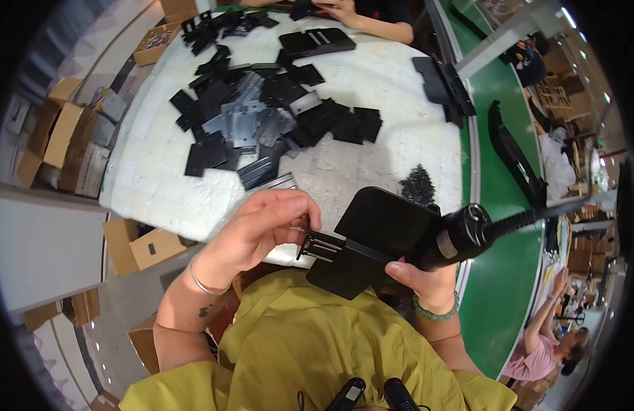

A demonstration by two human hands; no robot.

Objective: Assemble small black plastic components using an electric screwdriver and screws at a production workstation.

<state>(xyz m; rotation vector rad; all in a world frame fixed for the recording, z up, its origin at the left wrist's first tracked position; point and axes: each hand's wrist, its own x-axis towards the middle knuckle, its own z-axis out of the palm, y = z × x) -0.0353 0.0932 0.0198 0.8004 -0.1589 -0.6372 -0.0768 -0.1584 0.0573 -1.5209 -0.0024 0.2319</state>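
Between my hands is a black plastic panel with two wide flaps and a raised channel across its middle. A slotted black bracket sticks out of the channel's left end. My left hand pinches that bracket's outer end between thumb and fingers. At the panel's right side, my right hand is closed around a black corded electric screwdriver. The right thumb rests against the panel's lower edge; the other fingers are hidden under the tool and panel. The screwdriver's tip is out of sight.
On the white table, a heap of black plates lies beyond my hands. A pile of black screws sits near the green conveyor. Another person's hand works at the far edge. Cardboard boxes stand left.
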